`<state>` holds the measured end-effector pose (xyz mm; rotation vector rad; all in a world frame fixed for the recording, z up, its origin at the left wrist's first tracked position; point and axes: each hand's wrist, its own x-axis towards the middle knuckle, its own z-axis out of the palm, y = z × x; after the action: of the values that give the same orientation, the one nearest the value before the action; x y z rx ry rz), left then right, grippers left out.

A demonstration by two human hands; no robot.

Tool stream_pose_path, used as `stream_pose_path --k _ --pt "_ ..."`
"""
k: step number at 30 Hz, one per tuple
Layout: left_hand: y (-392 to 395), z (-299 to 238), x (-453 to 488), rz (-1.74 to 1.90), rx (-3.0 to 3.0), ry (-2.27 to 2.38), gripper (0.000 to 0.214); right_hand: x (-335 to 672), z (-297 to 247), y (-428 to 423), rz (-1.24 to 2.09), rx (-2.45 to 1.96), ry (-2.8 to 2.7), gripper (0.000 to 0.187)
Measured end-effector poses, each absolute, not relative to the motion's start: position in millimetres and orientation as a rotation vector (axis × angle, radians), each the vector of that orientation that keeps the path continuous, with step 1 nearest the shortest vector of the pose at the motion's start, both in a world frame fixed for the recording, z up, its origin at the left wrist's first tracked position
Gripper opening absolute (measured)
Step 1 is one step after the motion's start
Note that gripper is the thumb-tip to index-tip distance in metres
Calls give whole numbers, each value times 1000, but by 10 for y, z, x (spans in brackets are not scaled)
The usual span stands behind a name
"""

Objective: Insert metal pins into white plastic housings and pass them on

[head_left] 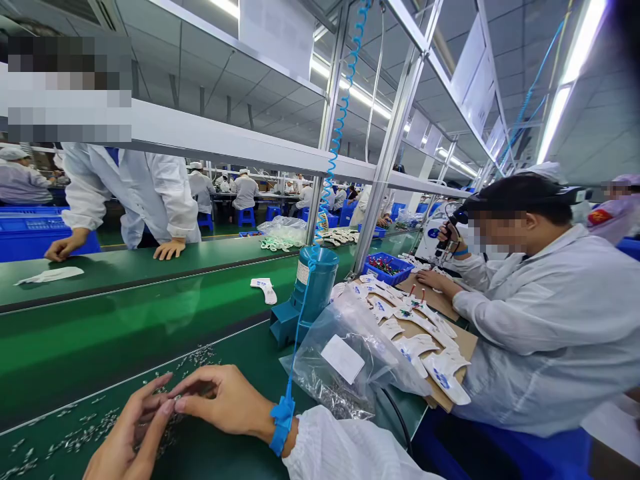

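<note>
R hand [220, 400] was in a narrow pinch, fingertips together just above the green bench, w/ L hand [127, 437] curled in close beside it, fingers narrow too & touching or almost touching R fingertips. Couldn't tell if either held a part, too small/hidden. Small silver parts [85, 433] lay scattered on the bench around & under both hands, mostly left of them, too small to tell what kind. Blue wrist strap [283, 420] sat on R wrist just past the white sleeve [350, 447], w/ blue coiled cord [340, 113] running up to the rack overhead. Right of the hands lay a clear plastic bag [340, 373] w/ a white label [343, 359] & silver bits inside. Past it stood a blue canister [315, 287] on the bench. Green conveyor belt [125, 333] ran beyond, w/ white pad [265, 290] on it. Co-worker [545, 320] sat to the right, holding a tool up in one hand, other hand resting by a cardboard sheet [450, 347] of white pieces. Blue crate [385, 270] stood near that sheet. Another co-worker's hands [170, 248] rested on the far edge of the belt.
</note>
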<state>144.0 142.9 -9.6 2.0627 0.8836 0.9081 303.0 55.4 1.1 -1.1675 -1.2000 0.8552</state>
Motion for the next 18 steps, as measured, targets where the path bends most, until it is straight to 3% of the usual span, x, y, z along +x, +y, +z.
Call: stream_pose_path --k 4,8,15,18 --pt "1448 -142 1423 781 2027 932 62 3028 10 564 820 -1242 -1141 37" --pt "1410 -74 1413 771 2063 978 64 3043 0 606 1017 -1176 -1020 46" --pt "1307 27 1436 858 2027 870 53 3034 107 570 1051 -1173 -1089 55" --pt "1221 65 1439 860 1873 715 46 3024 117 526 1039 -1157 -1145 46"
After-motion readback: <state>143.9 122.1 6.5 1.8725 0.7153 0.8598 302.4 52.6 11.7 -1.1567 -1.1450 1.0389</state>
